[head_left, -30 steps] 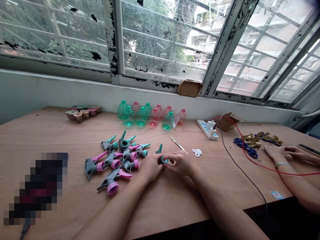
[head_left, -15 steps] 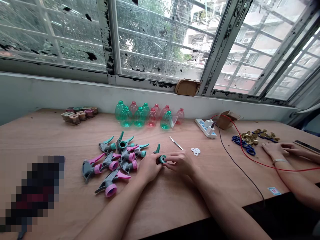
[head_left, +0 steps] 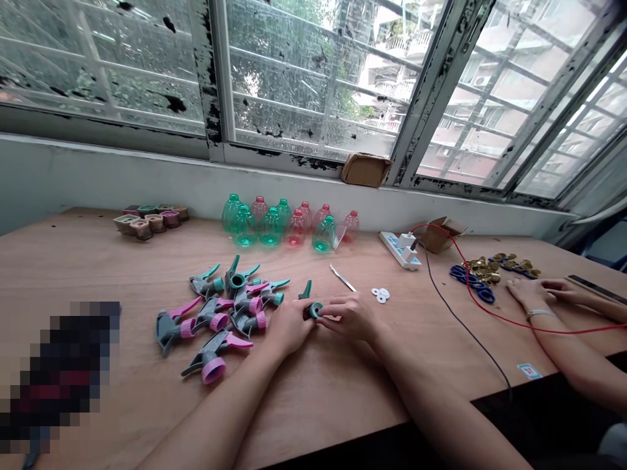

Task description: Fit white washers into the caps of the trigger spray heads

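While both hands meet just above the table (head_left: 122,274), they pinch one small green sprayer top (head_left: 312,307) between them. The left hand (head_left: 290,326) is curled around its body, and the right hand (head_left: 351,318) nips the round cap with bent fingers. It looks light and hard, made of smooth plastic, so it could slip. Best to hold the fat round cap, not the thin trigger. A pile of sprayer tops (head_left: 220,313) lies just beside the left hand.

no readable text or labels anywhere

Green-collared spray trigger head (head_left: 311,305) (green lever up) pinched between both hands, just above table
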{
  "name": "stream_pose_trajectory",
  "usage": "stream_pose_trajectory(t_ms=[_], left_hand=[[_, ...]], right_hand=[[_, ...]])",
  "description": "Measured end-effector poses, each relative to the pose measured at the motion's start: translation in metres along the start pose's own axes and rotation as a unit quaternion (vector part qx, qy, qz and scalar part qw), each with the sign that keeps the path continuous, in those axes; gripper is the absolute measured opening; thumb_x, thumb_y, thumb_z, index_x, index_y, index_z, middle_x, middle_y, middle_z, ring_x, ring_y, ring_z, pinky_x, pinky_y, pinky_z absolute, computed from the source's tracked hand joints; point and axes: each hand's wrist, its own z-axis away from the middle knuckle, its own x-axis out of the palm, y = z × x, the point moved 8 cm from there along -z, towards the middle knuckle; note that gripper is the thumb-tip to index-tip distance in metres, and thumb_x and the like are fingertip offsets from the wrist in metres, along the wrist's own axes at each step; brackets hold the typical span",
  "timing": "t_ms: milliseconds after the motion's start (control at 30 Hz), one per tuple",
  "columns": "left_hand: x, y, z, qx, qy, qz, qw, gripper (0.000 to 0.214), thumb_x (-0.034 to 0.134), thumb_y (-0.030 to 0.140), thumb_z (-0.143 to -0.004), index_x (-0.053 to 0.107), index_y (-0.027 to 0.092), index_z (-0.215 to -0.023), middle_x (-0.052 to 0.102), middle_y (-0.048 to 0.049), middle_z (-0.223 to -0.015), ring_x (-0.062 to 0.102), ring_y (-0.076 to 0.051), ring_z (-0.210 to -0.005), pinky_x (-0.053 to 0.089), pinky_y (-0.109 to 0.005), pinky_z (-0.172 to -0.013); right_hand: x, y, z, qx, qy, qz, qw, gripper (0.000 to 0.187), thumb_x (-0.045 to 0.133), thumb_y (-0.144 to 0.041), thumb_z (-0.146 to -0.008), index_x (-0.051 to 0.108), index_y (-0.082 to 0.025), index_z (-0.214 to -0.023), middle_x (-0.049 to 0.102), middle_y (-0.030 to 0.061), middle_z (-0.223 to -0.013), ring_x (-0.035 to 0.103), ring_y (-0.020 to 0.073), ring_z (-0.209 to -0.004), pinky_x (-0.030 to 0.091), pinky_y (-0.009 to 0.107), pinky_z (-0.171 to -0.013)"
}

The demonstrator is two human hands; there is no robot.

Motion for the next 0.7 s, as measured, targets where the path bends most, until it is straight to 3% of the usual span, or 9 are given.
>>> stream_pose_trajectory(t_ms=[100,233,300,400,500,700], left_hand=[[0.0,0.0,0.001,-0.012,-0.001,-0.014,1.0,0.026,0.06,0.026,-0.077,0.071,0.025,-0.102,0.072,-0.0047,-0.096,0.063,-0.021,-0.09,0.045,-0.026,-0.074],[-0.001,0.001,0.001,-0.004,0.014,-0.047,0.999,0.021,0.057,0.027,-0.08,0.071,0.025,-0.096,0.072,-0.0032,-0.09,0.064,-0.019,-0.081,0.039,-0.024,-0.062],[-0.001,0.001,0.001,0.001,0.016,-0.055,0.998,0.021,0.057,0.028,-0.081,0.07,0.026,-0.096,0.071,-0.0026,-0.089,0.063,-0.019,-0.08,0.037,-0.024,-0.059],[0.0,0.002,0.001,0.001,0.015,-0.064,0.998,0.022,0.056,0.029,-0.082,0.069,0.027,-0.1,0.071,-0.0022,-0.09,0.064,-0.019,-0.08,0.037,-0.024,-0.059],[-0.001,0.003,0.0,-0.001,0.011,-0.071,0.997,0.026,0.054,0.03,-0.083,0.067,0.028,-0.105,0.071,-0.0026,-0.095,0.064,-0.02,-0.083,0.039,-0.025,-0.062],[0.001,0.003,0.0,-0.003,-0.005,-0.064,0.998,0.034,0.055,0.026,-0.081,0.064,0.031,-0.113,0.071,-0.0018,-0.104,0.064,-0.021,-0.09,0.042,-0.025,-0.066]], right_hand=[[-0.016,0.011,0.002,0.041,0.039,-0.039,0.998,0.016,0.061,-0.035,-0.083,0.071,-0.023,-0.084,0.065,0.0004,-0.066,0.057,0.0115,-0.058,0.04,0.022,-0.059],[-0.061,0.073,0.027,0.242,0.139,0.021,0.96,0.023,0.053,-0.032,-0.086,0.071,-0.02,-0.078,0.066,0.0028,-0.068,0.055,0.0126,-0.057,0.04,0.024,-0.059],[-0.072,0.112,0.048,0.358,0.11,0.086,0.923,0.024,0.053,-0.032,-0.084,0.071,-0.02,-0.075,0.067,0.0038,-0.071,0.057,0.0142,-0.061,0.04,0.025,-0.06],[-0.065,0.158,0.081,0.497,-0.018,0.13,0.858,0.019,0.057,-0.029,-0.078,0.074,-0.021,-0.082,0.07,0.0057,-0.085,0.062,0.0181,-0.077,0.039,0.024,-0.061],[-0.048,0.176,0.1,0.545,-0.094,0.109,0.826,0.02,0.063,-0.031,-0.073,0.075,-0.021,-0.086,0.071,0.0066,-0.084,0.063,0.0184,-0.076,0.038,0.023,-0.057],[-0.037,0.176,0.102,0.542,-0.077,0.096,0.831,0.015,0.064,-0.025,-0.073,0.074,-0.021,-0.082,0.07,0.0051,-0.075,0.062,0.0148,-0.066,0.036,0.021,-0.053]])
